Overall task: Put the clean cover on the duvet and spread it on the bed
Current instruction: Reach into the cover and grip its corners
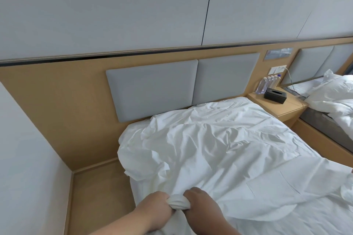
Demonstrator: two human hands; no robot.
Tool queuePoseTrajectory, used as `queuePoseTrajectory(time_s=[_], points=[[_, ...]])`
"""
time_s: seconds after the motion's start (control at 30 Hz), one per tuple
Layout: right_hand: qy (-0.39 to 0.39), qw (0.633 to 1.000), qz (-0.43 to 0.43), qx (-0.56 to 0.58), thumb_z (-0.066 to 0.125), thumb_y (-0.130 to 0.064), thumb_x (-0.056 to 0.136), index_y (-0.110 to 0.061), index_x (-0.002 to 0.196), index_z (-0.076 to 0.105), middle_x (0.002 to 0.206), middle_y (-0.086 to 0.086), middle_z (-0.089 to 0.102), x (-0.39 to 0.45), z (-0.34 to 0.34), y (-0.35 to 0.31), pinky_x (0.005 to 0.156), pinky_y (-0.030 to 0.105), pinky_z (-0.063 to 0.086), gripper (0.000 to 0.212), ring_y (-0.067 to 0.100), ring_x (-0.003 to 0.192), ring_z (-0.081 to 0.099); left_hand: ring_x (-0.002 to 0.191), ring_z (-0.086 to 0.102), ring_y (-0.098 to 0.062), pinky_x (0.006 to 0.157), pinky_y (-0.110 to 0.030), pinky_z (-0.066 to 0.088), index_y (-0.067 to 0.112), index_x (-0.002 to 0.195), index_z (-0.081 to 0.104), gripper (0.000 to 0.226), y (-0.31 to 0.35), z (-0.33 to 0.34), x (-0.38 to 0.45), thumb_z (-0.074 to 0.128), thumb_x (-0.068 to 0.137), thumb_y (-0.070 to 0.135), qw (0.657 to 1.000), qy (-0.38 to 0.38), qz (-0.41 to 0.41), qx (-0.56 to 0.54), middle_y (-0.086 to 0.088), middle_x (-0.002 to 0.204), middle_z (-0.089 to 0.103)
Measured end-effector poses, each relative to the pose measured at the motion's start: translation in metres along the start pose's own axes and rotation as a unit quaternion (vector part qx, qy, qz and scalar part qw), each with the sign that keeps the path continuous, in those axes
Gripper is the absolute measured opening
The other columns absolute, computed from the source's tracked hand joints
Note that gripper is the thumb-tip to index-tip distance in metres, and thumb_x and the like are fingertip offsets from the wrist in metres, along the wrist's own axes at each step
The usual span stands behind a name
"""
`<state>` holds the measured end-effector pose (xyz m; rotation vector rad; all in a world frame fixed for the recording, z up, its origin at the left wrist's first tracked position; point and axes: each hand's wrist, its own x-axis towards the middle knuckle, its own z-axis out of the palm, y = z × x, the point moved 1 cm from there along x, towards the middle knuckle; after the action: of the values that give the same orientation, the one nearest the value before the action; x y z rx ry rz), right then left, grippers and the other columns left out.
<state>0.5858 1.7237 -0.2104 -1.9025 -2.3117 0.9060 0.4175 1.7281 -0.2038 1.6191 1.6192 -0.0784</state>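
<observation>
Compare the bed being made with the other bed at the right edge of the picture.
The near bed has a rumpled white duvet spread across it; the far bed has white bedding heaped in a pile, with dark mattress side showing. The left hand and right hand grip a bunched corner of the near bed's duvet; nobody touches the far bed. Both have grey padded headboards and white linen.

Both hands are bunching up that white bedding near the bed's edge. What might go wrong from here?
The left hand and right hand grip one bunched corner of the crumpled white duvet.

1. A hard shake could leave the filling still lumpy inside, since the folds look uneven.
2. The duvet's left side hangs over the mattress edge, so it may slide onto the tan wooden floor.
</observation>
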Motion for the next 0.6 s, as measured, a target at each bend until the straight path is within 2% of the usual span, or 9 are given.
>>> queuePoseTrajectory(time_s=[0.07,0.17,0.27,0.33,0.4,0.43,0.5,0.57,0.6], points=[[0.002,1.0,-0.012,-0.01,0.044,-0.029,0.088,-0.027,0.095,0.047,0.089,-0.011,0.046,0.002,-0.002,-0.007,0.071,0.032,0.039,0.007,0.015,0.088,0.046,0.09,0.062,-0.019,0.076,-0.025,0.043,0.022,0.078,0.059,0.031,-0.001,-0.004,0.0,0.046,0.093,0.045,0.999,-0.028,-0.027,0.034,0.009,0.076,0.053],[-0.025,1.0,-0.016,-0.001,0.042,-0.026,0.087,-0.028,0.096,0.04,0.083,-0.006,0.051,0.002,-0.001,-0.018,0.059,0.027,0.033,0.009,0.022,0.083,0.051,0.105,0.056,-0.02,0.09,-0.027,0.04,0.017,0.103,0.059,0.019,-0.003,-0.007,0.003,0.055,0.095,0.033,0.989,-0.081,-0.075,0.1,0.002,0.094,0.052],[-0.054,0.998,-0.012,0.007,0.044,-0.032,0.089,-0.025,0.097,0.043,0.076,-0.007,0.048,-0.002,0.002,-0.021,0.056,0.02,0.03,0.011,0.025,0.082,0.052,0.111,0.053,-0.02,0.099,-0.028,0.038,0.012,0.107,0.058,0.021,-0.01,-0.007,0.002,0.062,0.092,0.026,0.98,-0.095,-0.094,0.147,-0.001,0.103,0.049],[-0.068,0.998,-0.017,0.009,0.046,-0.036,0.089,-0.019,0.103,0.051,0.085,-0.002,0.057,-0.006,-0.002,-0.024,0.064,0.028,0.039,0.022,0.027,0.09,0.059,0.101,0.053,-0.017,0.092,-0.014,0.038,-0.005,0.108,0.058,0.024,-0.016,-0.004,-0.001,0.055,0.1,0.017,0.978,-0.087,-0.096,0.163,-0.008,0.094,0.05],[-0.085,0.996,-0.009,0.001,0.046,-0.042,0.087,-0.019,0.111,0.056,0.101,0.003,0.063,-0.009,-0.009,-0.028,0.078,0.032,0.045,0.035,0.027,0.098,0.061,0.117,0.055,-0.024,0.085,-0.008,0.034,-0.005,0.136,0.048,0.035,-0.018,-0.005,-0.002,0.043,0.106,0.012,0.98,-0.089,-0.085,0.156,-0.022,0.121,0.054],[-0.096,0.995,0.003,-0.008,0.046,-0.046,0.087,-0.02,0.114,0.058,0.108,0.003,0.065,-0.011,-0.013,-0.03,0.084,0.032,0.046,0.039,0.025,0.101,0.061,0.129,0.049,-0.027,0.094,-0.017,0.036,0.004,0.144,0.042,0.04,-0.018,-0.006,-0.003,0.04,0.106,0.017,0.979,-0.083,-0.068,0.174,-0.02,0.138,0.049],[-0.127,0.992,0.015,-0.022,0.046,-0.046,0.094,-0.02,0.124,0.059,0.125,0.003,0.063,-0.012,-0.016,-0.035,0.095,0.03,0.043,0.041,0.021,0.116,0.058,0.137,0.041,-0.029,0.1,-0.035,0.034,0.016,0.146,0.036,0.042,-0.016,-0.006,-0.007,0.036,0.105,0.026,0.97,-0.08,-0.036,0.227,-0.012,0.147,0.042],[-0.154,0.987,0.035,-0.038,0.039,-0.033,0.107,-0.012,0.138,0.053,0.144,0.007,0.054,-0.013,-0.019,-0.036,0.107,0.025,0.033,0.041,0.018,0.133,0.049,0.131,0.045,-0.029,0.092,-0.038,0.034,0.015,0.14,0.04,0.039,-0.015,0.0,-0.005,0.037,0.102,0.027,0.965,-0.071,-0.001,0.253,-0.011,0.135,0.049],[-0.153,0.987,0.033,-0.048,0.035,-0.026,0.11,-0.01,0.141,0.052,0.145,0.01,0.052,-0.016,-0.021,-0.035,0.109,0.024,0.03,0.039,0.02,0.135,0.047,0.123,0.05,-0.03,0.086,-0.038,0.035,0.013,0.133,0.043,0.036,-0.014,0.003,-0.005,0.039,0.099,0.026,0.966,-0.054,0.014,0.253,-0.009,0.118,0.051]])
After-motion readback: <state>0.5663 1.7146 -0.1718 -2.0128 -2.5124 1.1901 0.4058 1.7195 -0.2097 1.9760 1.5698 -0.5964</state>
